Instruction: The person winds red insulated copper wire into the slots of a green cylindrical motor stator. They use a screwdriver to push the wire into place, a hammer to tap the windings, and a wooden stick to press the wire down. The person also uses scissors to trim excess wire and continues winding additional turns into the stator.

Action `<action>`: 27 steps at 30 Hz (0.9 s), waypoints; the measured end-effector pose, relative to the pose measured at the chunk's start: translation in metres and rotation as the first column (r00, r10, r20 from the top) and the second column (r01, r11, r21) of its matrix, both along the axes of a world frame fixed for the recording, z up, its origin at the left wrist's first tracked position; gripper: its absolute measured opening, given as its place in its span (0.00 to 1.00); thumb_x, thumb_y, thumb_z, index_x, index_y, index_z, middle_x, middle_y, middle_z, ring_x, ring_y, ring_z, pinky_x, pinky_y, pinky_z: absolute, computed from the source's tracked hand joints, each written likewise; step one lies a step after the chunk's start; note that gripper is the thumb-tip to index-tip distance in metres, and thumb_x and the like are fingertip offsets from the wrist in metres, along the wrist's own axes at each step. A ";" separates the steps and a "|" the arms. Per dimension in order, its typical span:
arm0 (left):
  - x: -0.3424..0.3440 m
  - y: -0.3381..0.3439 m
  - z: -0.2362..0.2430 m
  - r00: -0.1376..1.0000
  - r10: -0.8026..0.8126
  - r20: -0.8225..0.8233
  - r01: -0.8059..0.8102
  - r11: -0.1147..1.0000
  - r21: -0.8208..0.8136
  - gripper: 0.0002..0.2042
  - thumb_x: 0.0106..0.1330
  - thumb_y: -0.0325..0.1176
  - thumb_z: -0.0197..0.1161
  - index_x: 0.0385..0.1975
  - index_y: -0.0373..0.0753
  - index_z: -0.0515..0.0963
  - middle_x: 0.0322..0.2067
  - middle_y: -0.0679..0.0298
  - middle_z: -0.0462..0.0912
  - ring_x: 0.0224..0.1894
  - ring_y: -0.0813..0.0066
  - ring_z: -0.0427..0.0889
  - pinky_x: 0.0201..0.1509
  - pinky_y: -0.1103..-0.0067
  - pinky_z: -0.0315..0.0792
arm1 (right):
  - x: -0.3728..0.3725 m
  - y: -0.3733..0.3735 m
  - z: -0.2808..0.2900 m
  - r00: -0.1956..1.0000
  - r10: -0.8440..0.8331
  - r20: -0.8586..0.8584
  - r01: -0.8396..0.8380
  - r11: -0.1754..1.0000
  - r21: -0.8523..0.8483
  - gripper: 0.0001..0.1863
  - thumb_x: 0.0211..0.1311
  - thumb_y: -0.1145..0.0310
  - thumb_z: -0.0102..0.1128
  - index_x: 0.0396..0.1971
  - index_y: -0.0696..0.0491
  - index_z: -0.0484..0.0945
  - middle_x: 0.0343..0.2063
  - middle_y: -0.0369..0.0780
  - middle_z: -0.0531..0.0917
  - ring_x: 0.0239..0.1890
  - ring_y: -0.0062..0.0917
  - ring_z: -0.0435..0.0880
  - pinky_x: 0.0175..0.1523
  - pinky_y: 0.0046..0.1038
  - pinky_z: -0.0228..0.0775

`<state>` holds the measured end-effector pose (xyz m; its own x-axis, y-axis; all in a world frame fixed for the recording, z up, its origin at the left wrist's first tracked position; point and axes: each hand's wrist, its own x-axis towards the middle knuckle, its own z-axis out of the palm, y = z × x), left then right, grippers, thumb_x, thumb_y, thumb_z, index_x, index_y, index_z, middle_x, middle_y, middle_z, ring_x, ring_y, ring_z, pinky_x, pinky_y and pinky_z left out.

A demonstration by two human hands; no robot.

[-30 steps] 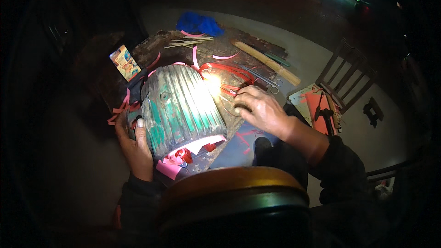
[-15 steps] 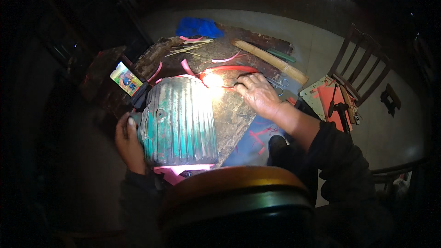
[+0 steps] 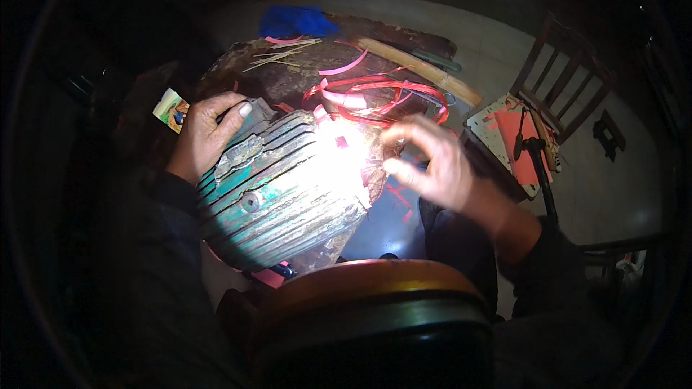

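A ribbed motor housing (image 3: pixel 281 194), worn green and grey, lies tilted on the worktable. My left hand (image 3: pixel 202 137) grips the raised part of its upper left side. My right hand (image 3: pixel 429 169), slightly blurred, is just right of the housing's brightly lit end, thumb and fingers apart; whether it touches the end is unclear. Pink paper pieces show at that end, partly lost in glare. Coiled red wire (image 3: pixel 375 86) lies behind, with pink strips (image 3: pixel 339 70) and metal scissor handles partly under it. A phone (image 3: pixel 169 109) with a lit picture stands behind my left hand.
The worktable (image 3: pixel 238 65) holds a blue cloth (image 3: pixel 295 21), thin sticks (image 3: pixel 281 54), a bamboo piece (image 3: pixel 418 65) and a green rod. A wooden chair (image 3: pixel 559 86) and board with red sheet and tools (image 3: pixel 515 144) stand right. A round gold-rimmed object (image 3: pixel 371 295) fills the bottom foreground.
The housing has swung round, its open end turning from the bottom toward the upper right. My left hand has moved up with it; my right hand has shifted right and down beside that end.
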<state>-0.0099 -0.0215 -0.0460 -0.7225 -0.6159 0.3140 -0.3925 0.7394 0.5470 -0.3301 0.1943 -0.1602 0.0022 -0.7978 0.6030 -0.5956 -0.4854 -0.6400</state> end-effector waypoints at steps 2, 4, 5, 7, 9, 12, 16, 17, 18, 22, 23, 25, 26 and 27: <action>-0.005 0.005 0.004 0.999 0.013 0.044 -0.013 1.000 0.006 0.12 0.79 0.34 0.64 0.45 0.28 0.85 0.36 0.56 0.87 0.40 0.70 0.84 0.50 0.72 0.77 | 0.039 0.019 -0.014 0.977 0.061 0.206 -0.081 0.992 0.092 0.16 0.70 0.63 0.73 0.52 0.55 0.84 0.44 0.44 0.87 0.46 0.36 0.89 0.53 0.36 0.81; -0.009 0.014 0.007 0.998 0.039 0.050 -0.039 0.999 -0.004 0.13 0.80 0.36 0.63 0.45 0.29 0.84 0.36 0.56 0.87 0.40 0.70 0.84 0.49 0.72 0.76 | 0.071 0.031 -0.025 0.981 -0.001 0.192 -0.007 0.999 0.041 0.17 0.71 0.65 0.71 0.54 0.58 0.82 0.46 0.47 0.86 0.50 0.43 0.87 0.57 0.40 0.79; -0.010 0.020 0.009 0.994 0.089 0.067 -0.089 0.996 -0.002 0.14 0.81 0.37 0.63 0.45 0.29 0.83 0.36 0.56 0.86 0.40 0.69 0.84 0.49 0.72 0.76 | 0.080 0.036 -0.029 0.982 -0.048 0.182 0.049 0.999 -0.002 0.18 0.71 0.66 0.70 0.55 0.59 0.81 0.48 0.48 0.86 0.52 0.46 0.86 0.59 0.41 0.78; -0.013 0.033 0.009 0.980 0.143 0.139 -0.129 0.986 -0.107 0.15 0.82 0.40 0.61 0.46 0.31 0.82 0.34 0.55 0.84 0.39 0.68 0.84 0.48 0.70 0.75 | 0.088 0.042 -0.035 0.988 -0.067 0.136 0.070 0.997 -0.016 0.20 0.70 0.67 0.71 0.57 0.60 0.79 0.50 0.49 0.85 0.54 0.47 0.84 0.61 0.42 0.77; -0.019 0.043 0.007 0.969 0.201 0.145 -0.178 0.972 -0.152 0.14 0.83 0.40 0.61 0.46 0.32 0.81 0.32 0.55 0.83 0.39 0.67 0.84 0.47 0.70 0.75 | 0.087 0.045 -0.038 0.990 -0.057 0.129 0.062 0.997 -0.039 0.22 0.69 0.67 0.71 0.58 0.61 0.79 0.50 0.50 0.85 0.54 0.47 0.84 0.61 0.43 0.77; -0.026 0.046 0.010 0.971 0.192 0.146 -0.184 0.981 -0.067 0.14 0.82 0.39 0.61 0.49 0.32 0.82 0.40 0.57 0.85 0.46 0.67 0.83 0.54 0.72 0.74 | 0.088 0.047 -0.042 0.976 0.011 0.220 -0.005 1.000 -0.026 0.24 0.66 0.67 0.73 0.59 0.59 0.78 0.52 0.50 0.84 0.55 0.48 0.82 0.62 0.44 0.76; -0.038 0.039 0.011 0.986 0.051 0.156 -0.052 0.999 0.003 0.13 0.81 0.37 0.63 0.50 0.32 0.82 0.45 0.59 0.84 0.50 0.70 0.81 0.59 0.73 0.73 | 0.102 0.060 -0.040 0.970 0.072 0.232 -0.063 0.997 -0.047 0.22 0.64 0.68 0.76 0.53 0.61 0.78 0.48 0.50 0.83 0.49 0.47 0.83 0.58 0.44 0.77; -0.041 0.036 0.011 0.986 -0.003 0.166 0.003 1.000 -0.003 0.12 0.81 0.37 0.63 0.49 0.32 0.82 0.44 0.59 0.84 0.50 0.70 0.81 0.59 0.74 0.73 | 0.107 0.063 -0.038 0.971 0.080 0.224 -0.065 0.995 -0.076 0.24 0.63 0.69 0.76 0.54 0.62 0.78 0.48 0.50 0.83 0.48 0.47 0.83 0.57 0.43 0.78; -0.044 0.035 0.009 0.988 -0.018 0.152 0.012 0.999 0.039 0.12 0.80 0.37 0.64 0.49 0.31 0.82 0.43 0.60 0.85 0.48 0.72 0.81 0.59 0.74 0.74 | 0.109 0.069 -0.035 0.968 0.097 0.233 -0.081 0.994 -0.074 0.25 0.63 0.69 0.76 0.56 0.62 0.78 0.49 0.50 0.84 0.49 0.46 0.84 0.58 0.42 0.78; -0.056 0.025 0.007 0.986 -0.002 0.166 -0.008 0.998 0.061 0.12 0.80 0.36 0.64 0.48 0.31 0.83 0.41 0.63 0.87 0.46 0.76 0.81 0.57 0.76 0.74 | 0.050 0.077 -0.052 0.987 -0.162 0.018 0.158 0.922 -0.352 0.26 0.56 0.67 0.76 0.56 0.59 0.84 0.53 0.49 0.85 0.55 0.45 0.86 0.65 0.49 0.77; -0.056 0.025 0.007 0.985 -0.001 0.170 -0.016 0.995 0.099 0.12 0.80 0.36 0.64 0.48 0.31 0.83 0.41 0.63 0.87 0.46 0.77 0.81 0.56 0.76 0.74 | 0.016 0.070 -0.063 0.977 -0.204 0.065 0.210 0.973 -0.098 0.29 0.58 0.67 0.73 0.60 0.61 0.80 0.57 0.52 0.83 0.58 0.47 0.85 0.68 0.47 0.75; -0.060 0.021 0.008 0.984 -0.018 0.175 -0.002 0.994 0.113 0.12 0.80 0.35 0.64 0.48 0.31 0.83 0.41 0.64 0.87 0.47 0.77 0.80 0.56 0.76 0.74 | -0.017 0.044 -0.093 0.750 -0.601 0.277 0.466 0.777 0.424 0.37 0.69 0.62 0.69 0.72 0.62 0.68 0.67 0.58 0.76 0.68 0.53 0.78 0.70 0.45 0.72; -0.061 0.020 0.008 0.984 -0.037 0.174 0.017 0.994 0.113 0.12 0.80 0.35 0.63 0.47 0.31 0.83 0.41 0.65 0.87 0.46 0.78 0.80 0.56 0.76 0.74 | -0.027 0.034 -0.109 0.694 -0.629 0.349 0.405 0.743 0.533 0.39 0.75 0.57 0.65 0.75 0.65 0.66 0.68 0.55 0.77 0.69 0.40 0.79 0.72 0.38 0.71; -0.062 0.019 0.009 0.981 -0.022 0.195 -0.002 0.992 0.123 0.11 0.80 0.35 0.63 0.46 0.31 0.83 0.40 0.65 0.86 0.46 0.78 0.80 0.55 0.76 0.74 | -0.036 0.026 -0.123 0.674 -0.605 0.423 0.353 0.768 0.534 0.37 0.75 0.57 0.64 0.75 0.66 0.67 0.68 0.54 0.78 0.69 0.39 0.79 0.73 0.37 0.70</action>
